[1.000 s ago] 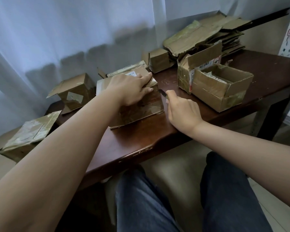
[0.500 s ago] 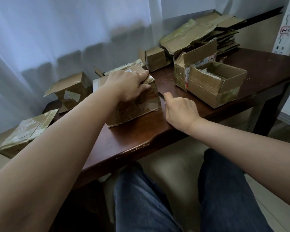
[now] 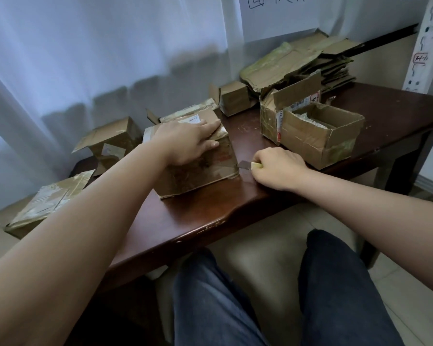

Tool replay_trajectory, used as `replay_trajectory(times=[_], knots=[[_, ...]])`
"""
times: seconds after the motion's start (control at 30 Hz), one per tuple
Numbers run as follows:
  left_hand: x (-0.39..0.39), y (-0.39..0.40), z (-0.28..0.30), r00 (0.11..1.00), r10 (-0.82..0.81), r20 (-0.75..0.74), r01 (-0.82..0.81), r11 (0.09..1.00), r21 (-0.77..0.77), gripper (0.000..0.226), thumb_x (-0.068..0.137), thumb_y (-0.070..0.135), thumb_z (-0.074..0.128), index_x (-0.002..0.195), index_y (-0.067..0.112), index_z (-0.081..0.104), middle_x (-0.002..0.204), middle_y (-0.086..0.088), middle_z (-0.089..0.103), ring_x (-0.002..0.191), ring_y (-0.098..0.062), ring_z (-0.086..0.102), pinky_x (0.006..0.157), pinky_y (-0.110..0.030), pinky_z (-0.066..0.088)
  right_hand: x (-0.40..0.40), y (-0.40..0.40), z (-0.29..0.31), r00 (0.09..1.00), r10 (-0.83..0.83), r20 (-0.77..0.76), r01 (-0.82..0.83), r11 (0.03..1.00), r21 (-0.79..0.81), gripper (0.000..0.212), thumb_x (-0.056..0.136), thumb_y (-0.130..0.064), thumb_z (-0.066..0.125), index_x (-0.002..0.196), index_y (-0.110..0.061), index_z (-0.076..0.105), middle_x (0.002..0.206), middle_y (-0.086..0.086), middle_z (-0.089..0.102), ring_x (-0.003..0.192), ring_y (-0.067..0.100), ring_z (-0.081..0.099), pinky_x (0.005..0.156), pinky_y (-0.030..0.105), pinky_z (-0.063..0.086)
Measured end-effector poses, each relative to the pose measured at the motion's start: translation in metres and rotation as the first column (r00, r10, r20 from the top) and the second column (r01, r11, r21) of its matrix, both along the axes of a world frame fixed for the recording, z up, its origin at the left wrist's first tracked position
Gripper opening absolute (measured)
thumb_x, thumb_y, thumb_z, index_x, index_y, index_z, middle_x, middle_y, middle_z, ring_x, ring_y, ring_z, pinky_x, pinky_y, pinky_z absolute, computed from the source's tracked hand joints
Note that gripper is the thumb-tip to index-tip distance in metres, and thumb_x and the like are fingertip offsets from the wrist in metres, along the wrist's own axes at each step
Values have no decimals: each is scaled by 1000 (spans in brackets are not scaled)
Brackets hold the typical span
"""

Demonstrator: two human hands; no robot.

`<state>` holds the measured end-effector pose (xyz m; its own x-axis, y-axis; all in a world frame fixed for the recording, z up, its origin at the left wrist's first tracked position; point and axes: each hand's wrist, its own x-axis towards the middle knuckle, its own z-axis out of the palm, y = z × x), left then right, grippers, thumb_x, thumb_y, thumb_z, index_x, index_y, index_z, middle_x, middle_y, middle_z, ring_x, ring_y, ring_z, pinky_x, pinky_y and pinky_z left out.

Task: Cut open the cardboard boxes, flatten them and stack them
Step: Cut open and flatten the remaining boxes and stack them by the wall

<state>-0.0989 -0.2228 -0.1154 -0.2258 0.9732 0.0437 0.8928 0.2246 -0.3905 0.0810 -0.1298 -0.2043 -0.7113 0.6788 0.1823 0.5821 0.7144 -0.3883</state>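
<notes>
Step in hand: cutting, as judged from the knife at the box's lower corner.
Left hand (image 3: 189, 141): lay palm-down on top of the taped box (image 3: 198, 168), fingers straight, pressing it to the table (image 3: 210, 216).
Right hand (image 3: 276, 168): was clenched round a utility knife (image 3: 248, 165); the grey blade pointed left and its tip met the box's lower right corner. A bit of pale yellow handle showed at the fist.
Taped box: sat near the table's front edge, closed, glossy tape over its seams.
Done so far: a stack of flattened cardboard (image 3: 308, 63) lay at the table's far right corner, several sheets deep.
Partly done: an open box (image 3: 318, 136) stood just right of the knife hand, flaps up, not yet flattened; it touched or overlapped a second opened carton behind it.
Left to do: a small closed box (image 3: 234, 97) at the far edge; another carton partly hidden behind the taped box; an open-flapped box (image 3: 110, 141) off the table's left end; a flat taped parcel (image 3: 50, 201) lower left.
Progress estimate: perhaps half through, judged by stack against uncut boxes.
Writing, box label: a small white sticker by the left fingertips, print too small to read.
Writing, open box: red-and-white shipping label, illegible.
Writing, wall sheet (image 3: 280, 11): large handwritten characters, cut off by the frame's top edge.
Writing, white upright (image 3: 420, 58): red-outlined tag, handwritten figures beginning "31", remainder unclear.
Brands: none legible.
</notes>
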Motion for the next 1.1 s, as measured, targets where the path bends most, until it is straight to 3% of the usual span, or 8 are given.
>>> replay_trajectory(times=[0.27,0.4,0.47,0.57,0.77,0.9,1.0,1.1], knots=[[-57,-63,15,821,-163,547,221,974,-42,64,90,32,67,144,46,35,155,16,31,142,-1,26,118,-28,21,-4,19,11,991,132,-18,-131,949,-286,41,86,-55,56,64,-24,72,69,-6,69,69,14,59,69,31,43],[-39,-81,24,769,-75,635,91,996,8,86,56,85,63,129,43,50,136,18,50,127,-3,46,102,-19,37,-24,22,8,954,95,-286,-189,927,-324,51,95,-53,42,68,-20,70,66,-2,68,66,12,61,82,38,49],[-21,-68,10,842,-26,539,-62,988,145,83,64,87,53,123,29,51,115,11,54,107,-9,51,84,-19,41,-37,20,9,893,85,-441,-215,943,-255,42,98,-41,47,67,-19,64,62,-1,63,61,13,58,73,36,48],[-16,-55,-18,942,-26,333,-72,958,278,68,83,57,64,133,15,45,123,-4,55,110,-23,51,92,-38,44,-49,21,10,844,190,-501,-176,981,76,22,94,-34,56,92,-17,70,82,2,62,78,25,61,72,38,48],[-63,-78,-9,784,-185,593,99,979,176,68,80,29,78,138,26,43,138,9,46,124,-9,45,105,-30,38,-56,17,13,891,393,-225,-185,770,611,72,66,-46,81,131,-27,57,127,8,55,69,26,66,48,24,39],[-70,-79,-14,892,-159,423,67,972,223,74,75,32,81,139,31,44,143,7,44,133,-20,37,110,-45,34,-65,18,9,905,409,-117,-221,687,692,78,62,-55,80,130,-27,54,125,3,58,71,23,66,43,23,39],[-51,-77,-34,991,-85,100,42,927,374,84,64,50,84,136,27,48,134,-3,50,120,-28,46,99,-45,40,-68,17,6,911,397,-109,-204,667,717,76,63,-53,80,127,-20,56,117,4,60,73,25,66,45,29,47],[-40,-73,-55,999,-43,10,32,869,493,89,52,43,91,128,17,55,123,-9,58,108,-34,54,90,-44,46,-71,10,7,931,349,-106,-169,671,722,72,61,-49,83,119,-15,59,109,7,62,67,27,64,45,28,41]])
